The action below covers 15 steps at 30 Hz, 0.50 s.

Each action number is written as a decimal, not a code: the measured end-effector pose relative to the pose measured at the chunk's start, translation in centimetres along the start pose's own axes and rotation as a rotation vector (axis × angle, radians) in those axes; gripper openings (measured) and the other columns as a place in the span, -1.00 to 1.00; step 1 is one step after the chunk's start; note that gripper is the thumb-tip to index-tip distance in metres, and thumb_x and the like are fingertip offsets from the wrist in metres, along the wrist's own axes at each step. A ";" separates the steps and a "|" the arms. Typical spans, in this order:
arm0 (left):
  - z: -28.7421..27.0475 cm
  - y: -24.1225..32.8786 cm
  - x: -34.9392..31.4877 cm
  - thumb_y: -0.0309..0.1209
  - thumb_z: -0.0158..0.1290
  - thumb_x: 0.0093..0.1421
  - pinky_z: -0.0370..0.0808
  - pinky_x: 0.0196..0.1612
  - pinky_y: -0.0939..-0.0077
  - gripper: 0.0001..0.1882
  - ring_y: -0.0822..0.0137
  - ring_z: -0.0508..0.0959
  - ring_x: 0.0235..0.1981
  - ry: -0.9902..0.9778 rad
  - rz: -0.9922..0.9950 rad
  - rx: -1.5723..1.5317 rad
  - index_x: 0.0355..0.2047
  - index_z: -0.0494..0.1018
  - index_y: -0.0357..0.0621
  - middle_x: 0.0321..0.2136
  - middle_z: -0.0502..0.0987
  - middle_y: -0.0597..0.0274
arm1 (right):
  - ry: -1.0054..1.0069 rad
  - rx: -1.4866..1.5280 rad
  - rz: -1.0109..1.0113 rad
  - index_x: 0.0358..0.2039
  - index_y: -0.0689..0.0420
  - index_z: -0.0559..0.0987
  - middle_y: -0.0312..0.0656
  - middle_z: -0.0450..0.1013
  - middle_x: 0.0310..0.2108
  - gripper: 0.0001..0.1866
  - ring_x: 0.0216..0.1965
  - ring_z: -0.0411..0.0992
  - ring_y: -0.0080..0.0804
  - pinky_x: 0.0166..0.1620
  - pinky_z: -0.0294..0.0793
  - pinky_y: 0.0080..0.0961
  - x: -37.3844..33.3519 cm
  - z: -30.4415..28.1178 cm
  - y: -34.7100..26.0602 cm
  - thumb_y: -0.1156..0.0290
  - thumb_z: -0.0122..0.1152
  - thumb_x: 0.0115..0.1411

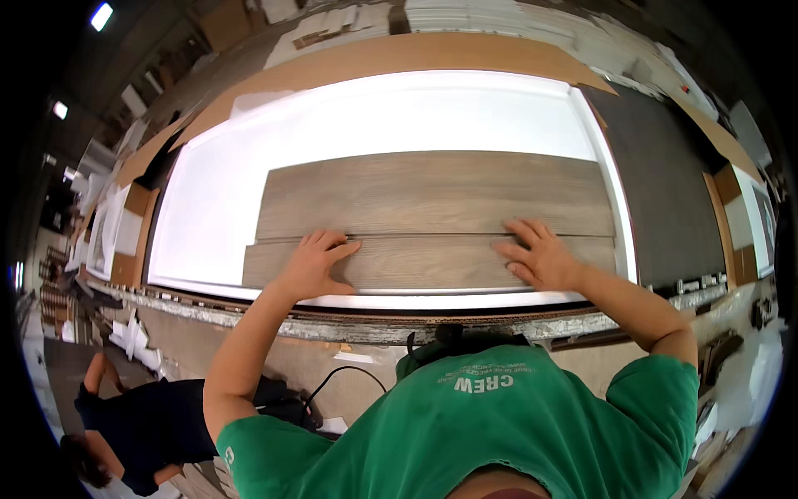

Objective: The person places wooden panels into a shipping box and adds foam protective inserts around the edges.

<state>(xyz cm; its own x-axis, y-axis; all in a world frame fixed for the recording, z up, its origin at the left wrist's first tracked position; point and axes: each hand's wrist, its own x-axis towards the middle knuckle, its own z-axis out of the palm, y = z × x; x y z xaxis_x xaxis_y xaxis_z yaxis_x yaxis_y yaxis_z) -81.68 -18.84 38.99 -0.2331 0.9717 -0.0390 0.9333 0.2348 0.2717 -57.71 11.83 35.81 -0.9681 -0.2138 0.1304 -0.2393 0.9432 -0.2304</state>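
Two long wood-grain boards lie side by side in a shallow white tray-like panel (212, 200) with a raised rim. The wider grey-brown board (432, 191) is on the far side. The narrower board (424, 264) lies along the near rim, and a thin dark seam runs between them. My left hand (316, 264) rests on the narrow board towards its left end, fingertips at the seam and thumb apart. Further right, my right hand (544, 258) lies with spread fingers across the same board, its fingertips reaching the seam. Neither hand grips anything.
Brown cardboard (374, 56) borders the panel's far side. To the right lies a dark flat surface (661, 183) beside a cardboard edge. A worn bench edge (399, 326) runs in front of me. Another person in dark clothes (158, 428) is at the lower left.
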 end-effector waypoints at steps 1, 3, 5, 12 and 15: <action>0.1 0.4 0.0 -0.16 0.20 -0.37 0.19 -0.12 0.27 -0.32 0.11 0.26 -0.18 -0.010 0.026 -0.001 -0.15 0.32 -0.07 -0.19 0.28 0.10 | 0.015 -0.156 0.051 -0.10 0.09 0.28 0.04 0.02 -0.01 -0.55 -0.03 0.01 -0.04 0.00 0.05 -0.21 -0.9 0.2 0.6 0.18 -0.03 0.00; 0.6 1.0 1.4 -0.16 0.19 -0.36 0.22 -0.13 0.27 -0.36 0.09 0.28 -0.19 0.054 0.094 0.017 -0.20 0.34 -0.12 -0.18 0.30 0.08 | 0.003 -0.128 0.104 -0.07 0.08 0.25 0.04 0.00 0.01 -0.54 0.00 -0.02 -0.03 0.02 0.00 -0.19 -2.1 -0.6 1.5 0.14 -0.10 0.03; 1.4 0.5 1.9 -0.17 0.19 -0.36 0.23 -0.14 0.27 -0.38 0.07 0.29 -0.19 0.073 0.131 -0.069 -0.23 0.35 -0.16 -0.17 0.30 0.06 | -0.005 -0.096 0.155 -0.04 0.06 0.22 0.04 -0.02 0.03 -0.52 0.03 -0.05 -0.03 0.04 -0.05 -0.18 -3.1 -0.7 2.1 0.10 -0.16 0.07; 3.4 -10.6 -3.5 -0.09 -0.09 -0.02 -0.03 0.02 0.09 -0.39 -0.02 0.03 0.05 0.343 -0.553 0.324 -0.02 0.11 -0.18 0.00 0.07 -0.12 | 0.120 -0.136 0.311 0.02 0.11 0.10 0.02 -0.06 0.06 -0.44 0.09 -0.12 -0.04 0.07 -0.14 -0.16 -2.6 -0.5 3.4 0.09 -0.16 0.06; 2.4 -11.9 -2.9 -0.01 -0.26 0.06 -0.19 0.08 0.10 -0.34 0.00 -0.13 0.11 0.118 -0.672 0.313 0.05 -0.04 -0.19 0.07 -0.13 -0.13 | 0.254 -0.237 0.399 0.04 0.14 0.07 0.01 -0.08 0.08 -0.43 0.10 -0.14 -0.02 0.06 -0.15 -0.15 -3.6 -1.4 5.4 0.18 -0.10 0.04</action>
<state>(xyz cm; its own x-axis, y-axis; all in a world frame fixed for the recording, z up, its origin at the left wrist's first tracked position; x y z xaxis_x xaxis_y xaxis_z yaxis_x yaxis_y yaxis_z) -91.47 -24.35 33.55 -0.7912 0.6115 0.0079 0.6100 0.7901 -0.0610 -55.38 18.04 35.41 -0.9250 0.2144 0.3137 0.1960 0.9765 -0.0895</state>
